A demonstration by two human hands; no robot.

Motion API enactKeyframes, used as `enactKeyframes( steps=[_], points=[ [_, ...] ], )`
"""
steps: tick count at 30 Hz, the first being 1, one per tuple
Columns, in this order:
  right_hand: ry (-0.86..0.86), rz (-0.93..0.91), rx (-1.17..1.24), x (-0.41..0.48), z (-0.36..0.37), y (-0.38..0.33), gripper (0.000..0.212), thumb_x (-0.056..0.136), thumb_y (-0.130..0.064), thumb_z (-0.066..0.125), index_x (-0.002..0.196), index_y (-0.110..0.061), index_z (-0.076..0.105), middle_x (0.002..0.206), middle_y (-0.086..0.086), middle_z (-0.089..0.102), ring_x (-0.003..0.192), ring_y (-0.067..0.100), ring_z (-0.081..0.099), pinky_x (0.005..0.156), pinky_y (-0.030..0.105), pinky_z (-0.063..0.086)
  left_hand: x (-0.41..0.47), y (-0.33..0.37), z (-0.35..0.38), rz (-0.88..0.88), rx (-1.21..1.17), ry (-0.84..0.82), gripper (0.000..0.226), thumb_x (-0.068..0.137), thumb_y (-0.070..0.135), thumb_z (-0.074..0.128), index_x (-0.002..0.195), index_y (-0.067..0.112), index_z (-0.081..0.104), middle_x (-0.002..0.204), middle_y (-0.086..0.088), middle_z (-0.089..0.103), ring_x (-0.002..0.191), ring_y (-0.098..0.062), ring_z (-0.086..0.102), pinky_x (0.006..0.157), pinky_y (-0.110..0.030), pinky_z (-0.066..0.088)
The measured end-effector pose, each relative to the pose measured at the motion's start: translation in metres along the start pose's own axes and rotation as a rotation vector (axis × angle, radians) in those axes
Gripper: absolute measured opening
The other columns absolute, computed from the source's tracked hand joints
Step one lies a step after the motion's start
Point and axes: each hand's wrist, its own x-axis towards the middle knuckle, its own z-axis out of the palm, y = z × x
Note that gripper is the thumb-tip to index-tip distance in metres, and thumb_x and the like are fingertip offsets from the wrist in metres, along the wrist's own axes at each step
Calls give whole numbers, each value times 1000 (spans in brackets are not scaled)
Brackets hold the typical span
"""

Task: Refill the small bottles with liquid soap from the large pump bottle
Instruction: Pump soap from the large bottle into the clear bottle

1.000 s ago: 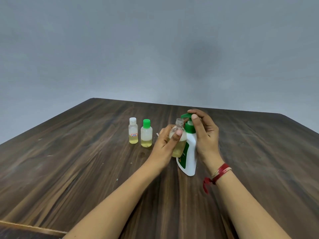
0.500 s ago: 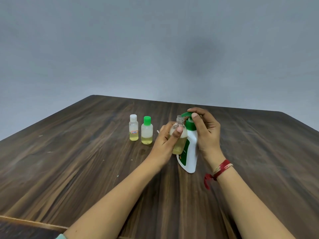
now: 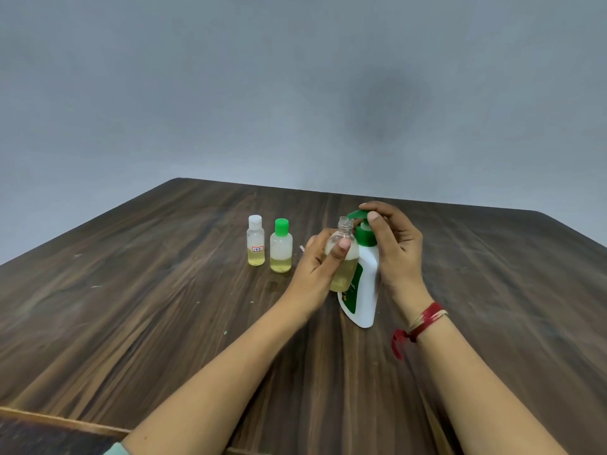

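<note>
the left hand (image 3: 317, 261) is gripping an uncapped small bottle (image 3: 345, 275), fingers and thumb curling round it, holding its open neck just under the spout of the large pump bottle (image 3: 364, 290). the right hand (image 3: 397, 247) is curling over the green pump head (image 3: 358, 215). the pump bottle is standing on the wooden surface (image 3: 164, 307). a white-capped bottle (image 3: 256, 246) and a green-capped bottle (image 3: 281, 249) are standing side by side to the left, partly filled with yellowish liquid.

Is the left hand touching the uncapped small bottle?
Touching. The head view shows the left hand gripping the uncapped small bottle, thumb pressed across its front.
</note>
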Motion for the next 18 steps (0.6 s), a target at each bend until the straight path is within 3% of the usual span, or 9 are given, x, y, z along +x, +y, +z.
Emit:
enactKeyframes(
  steps=[8,13,18],
  points=[
    [11,0,-2,-2,1,0,14,90,-18,56,96,-18,68,90,-9,71,87,12,67,74,22,53,0,-2,0,-1,-4,0,51,73,82,50,100,41,62,112,-11,60,115,-32,52,101,-54,42],
    [9,3,1,-3,1,0,16,91,-21,57,102,-19,68,100,1,71,92,17,68,77,25,54,1,-2,0,2,-8,-3,51,72,82,50,99,40,62,111,-11,61,116,-33,52,102,-56,41],
    [-7,-11,0,-1,0,1,14,88,-21,57,95,-18,69,89,-9,72,86,12,67,74,22,53,0,-2,-1,-1,7,0,56,72,83,49,102,37,61,111,-12,60,115,-31,53,101,-52,43]
  ],
)
